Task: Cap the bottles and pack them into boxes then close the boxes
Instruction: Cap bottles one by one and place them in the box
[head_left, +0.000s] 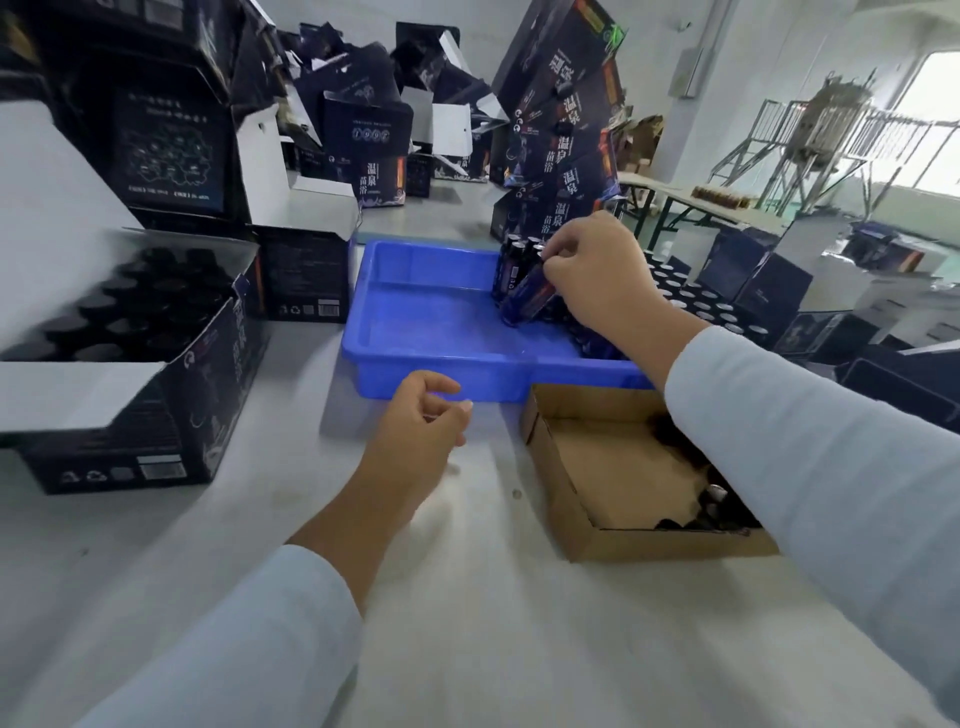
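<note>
A blue plastic tray (415, 322) sits in the middle of the table. Several dark blue bottles (511, 254) stand in its far right corner. My right hand (597, 275) reaches into the tray and grips one tilted bottle (527, 299) by its top. My left hand (421, 431) hovers above the table just in front of the tray, fingers loosely curled and holding nothing. To the left stands an open dark box (135, 332) filled with capped bottles. A shallow cardboard tray (566, 483) at the right holds a few dark caps, partly hidden by my right sleeve.
Many dark printed boxes (363, 140) are piled at the back, and a tall leaning stack (563, 119) rises behind the tray. More open boxes and a batch of white-topped bottles (701, 301) lie at the right. Green-legged tables (675, 202) stand far right.
</note>
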